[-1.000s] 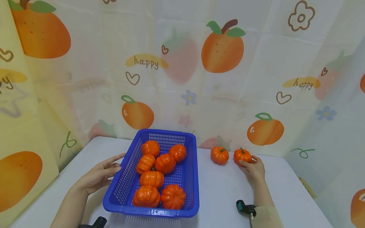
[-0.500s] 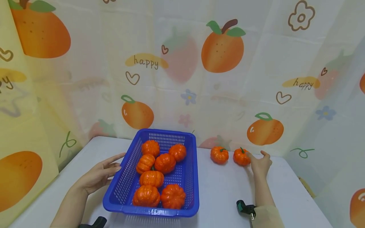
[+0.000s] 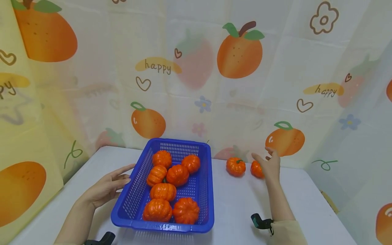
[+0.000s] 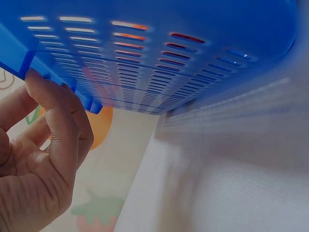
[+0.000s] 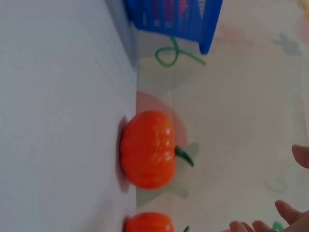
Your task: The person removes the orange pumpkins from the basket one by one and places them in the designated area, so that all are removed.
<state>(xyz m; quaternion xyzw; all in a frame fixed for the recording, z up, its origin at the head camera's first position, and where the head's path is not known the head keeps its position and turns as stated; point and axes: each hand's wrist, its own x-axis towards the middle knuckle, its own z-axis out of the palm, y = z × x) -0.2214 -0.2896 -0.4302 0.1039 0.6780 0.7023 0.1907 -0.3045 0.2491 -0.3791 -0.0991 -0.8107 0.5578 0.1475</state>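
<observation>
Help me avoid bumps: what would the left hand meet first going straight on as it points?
The left hand would likely meet the blue basket first; its fingers appear to touch the rim.

Booth-like space; printed sheets [image 3: 190, 105] edge a table [image 3: 235, 207].

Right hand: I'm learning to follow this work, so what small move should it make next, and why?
Probably swing the right hand left toward the blue basket: it has left the outermost pumpkin and holds nothing, while seven pumpkins sit inside and the left hand touches the basket's rim.
</observation>
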